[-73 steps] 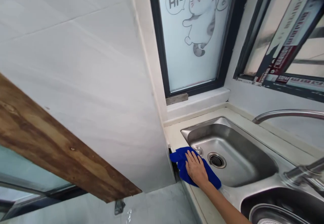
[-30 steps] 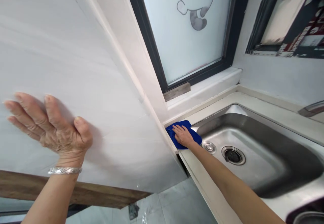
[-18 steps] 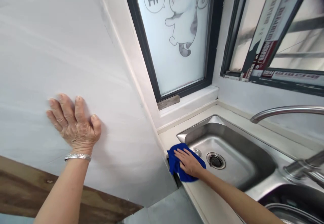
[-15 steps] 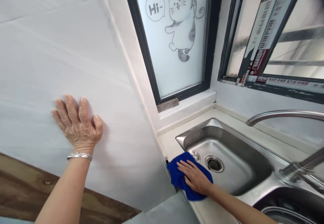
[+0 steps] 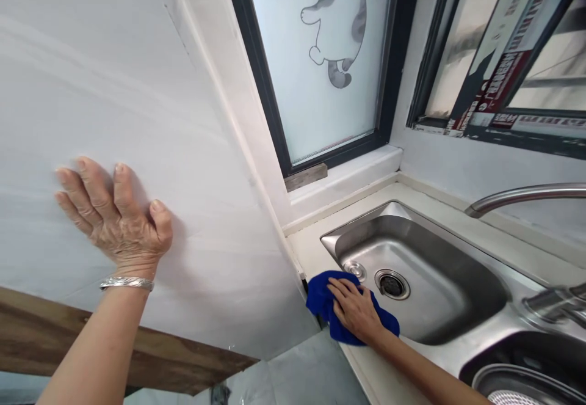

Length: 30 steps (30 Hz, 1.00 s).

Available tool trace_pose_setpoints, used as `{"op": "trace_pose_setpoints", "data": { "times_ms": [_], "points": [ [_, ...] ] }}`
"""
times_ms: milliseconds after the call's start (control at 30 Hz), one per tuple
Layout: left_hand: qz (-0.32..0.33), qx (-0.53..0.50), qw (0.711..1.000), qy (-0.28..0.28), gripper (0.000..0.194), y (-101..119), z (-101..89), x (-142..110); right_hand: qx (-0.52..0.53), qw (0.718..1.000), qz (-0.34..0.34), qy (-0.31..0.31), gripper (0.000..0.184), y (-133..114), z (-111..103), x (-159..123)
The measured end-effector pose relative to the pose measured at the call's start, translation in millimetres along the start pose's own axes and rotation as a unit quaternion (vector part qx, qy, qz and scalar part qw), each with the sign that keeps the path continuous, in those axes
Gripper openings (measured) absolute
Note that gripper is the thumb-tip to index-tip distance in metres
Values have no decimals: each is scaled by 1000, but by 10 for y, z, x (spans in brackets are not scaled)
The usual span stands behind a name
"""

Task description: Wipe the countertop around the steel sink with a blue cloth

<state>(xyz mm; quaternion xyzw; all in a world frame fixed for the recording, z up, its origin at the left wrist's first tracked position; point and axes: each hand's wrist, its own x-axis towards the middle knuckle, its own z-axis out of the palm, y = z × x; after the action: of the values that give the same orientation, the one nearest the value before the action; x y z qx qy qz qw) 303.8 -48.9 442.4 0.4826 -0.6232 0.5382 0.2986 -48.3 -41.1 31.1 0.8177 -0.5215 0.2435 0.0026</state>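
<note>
My right hand (image 5: 354, 310) presses flat on a blue cloth (image 5: 320, 298) that lies on the pale counter edge (image 5: 366, 368), at the near left corner of the steel sink (image 5: 425, 277). The fingers are spread over the cloth and point toward the white wall. My left hand (image 5: 112, 218), with a silver bracelet at the wrist, rests palm-flat and fingers apart on the white wall panel (image 5: 137, 87). It holds nothing.
A frosted window with a cat drawing (image 5: 327, 57) stands behind the sink, above a white sill. A curved steel tap (image 5: 522, 197) reaches over the basin from the right. A second basin with a strainer (image 5: 513, 386) is at lower right. A wooden strip (image 5: 137, 356) runs below the wall panel.
My right hand has slid the blue cloth back and forth along the counter beside the sink, now slightly nearer me. My left hand came up and stays pressed on the wall. The view has shifted.
</note>
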Motion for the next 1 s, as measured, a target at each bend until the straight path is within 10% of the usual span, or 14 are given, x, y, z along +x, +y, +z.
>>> {"op": "trace_pose_setpoints", "data": {
  "times_ms": [233, 533, 1000],
  "points": [
    [11, 6, 1000, 2, 81, 4, -14, 23, -20, 995, 95, 1, 41, 28, 332, 856],
    [20, 19, 999, -17, 84, -36, -36, 17, 22, 999, 15, -27, 49, 25, 741, 1749],
    [12, 12, 1000, 0, 78, 42, -30, 44, -20, 998, 32, -55, 51, -81, 692, 1715]
  ]
}}
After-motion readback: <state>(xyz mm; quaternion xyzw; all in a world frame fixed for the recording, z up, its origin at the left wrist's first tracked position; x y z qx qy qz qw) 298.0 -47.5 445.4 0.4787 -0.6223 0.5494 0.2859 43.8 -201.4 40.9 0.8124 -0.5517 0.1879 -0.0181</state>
